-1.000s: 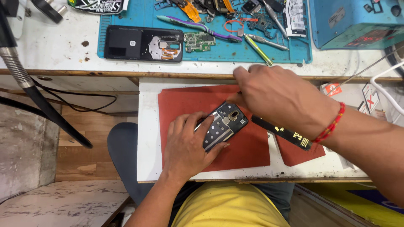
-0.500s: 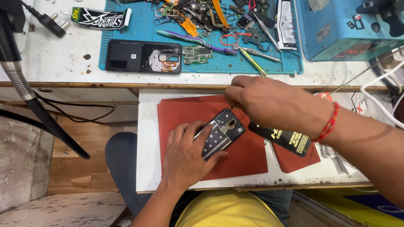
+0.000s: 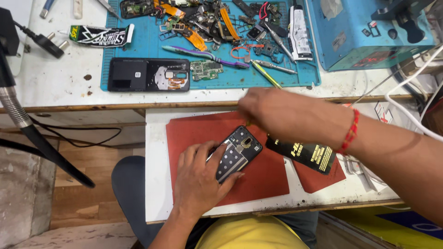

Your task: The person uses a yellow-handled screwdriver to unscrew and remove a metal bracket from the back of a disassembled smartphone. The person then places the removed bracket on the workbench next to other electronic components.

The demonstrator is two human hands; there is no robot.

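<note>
Fingers [image 3: 217, 159] of the left hand [image 3: 199, 182] grip the opened phone [image 3: 237, 152] — best kept flat on the red mat [image 3: 194, 131]; right hand [image 3: 281, 115] — blurred, grip unclear.

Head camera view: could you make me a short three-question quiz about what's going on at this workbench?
1. True or false: the left hand rests on the opened phone on the red mat.
2. What lies on the mat just right of the phone?
A. a coiled white cable
B. a black battery with yellow print
C. a green circuit board
3. Fill in: the right hand wears a ____ thread band at the wrist.

Key:
1. True.
2. B, the black battery.
3. Red.
</note>
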